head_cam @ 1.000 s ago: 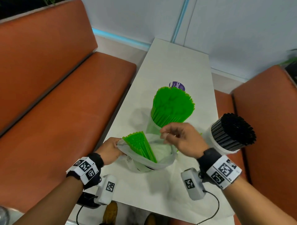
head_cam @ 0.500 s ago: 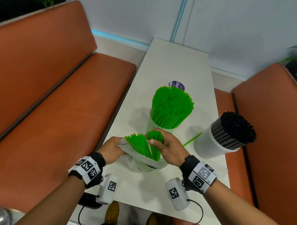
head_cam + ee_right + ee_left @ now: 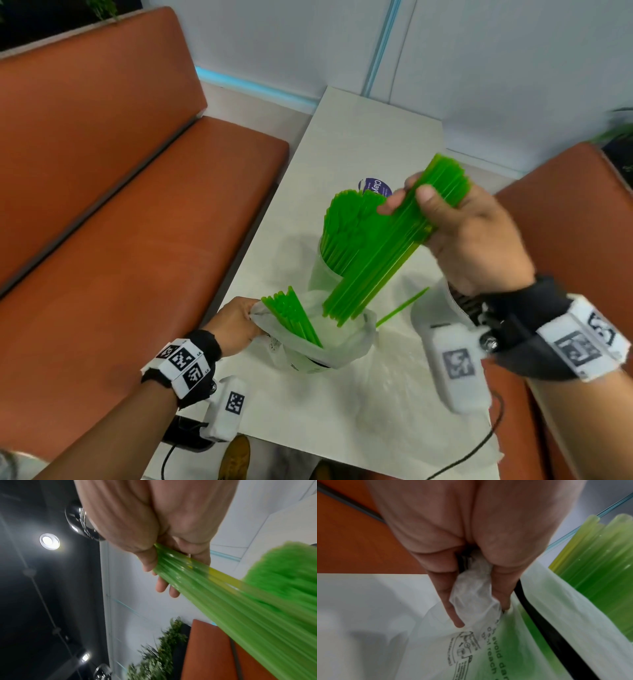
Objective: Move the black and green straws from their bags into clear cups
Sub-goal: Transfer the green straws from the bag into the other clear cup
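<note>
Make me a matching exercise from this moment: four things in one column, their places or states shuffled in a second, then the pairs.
Things:
1. right hand
2. left hand
3. clear cup
4. single green straw

States:
A. lies loose on the table
B. grips a raised straw bundle
C. pinches the bag rim
D. stands packed with green straws

Pairs: 1-B, 2-C, 3-D, 4-A

surface: white table (image 3: 346, 144) | centre: clear cup (image 3: 320, 270) of green straws | near: plastic bag (image 3: 346, 346) | right: loose green straw (image 3: 402, 307) | far: purple sticker (image 3: 371, 185)
</note>
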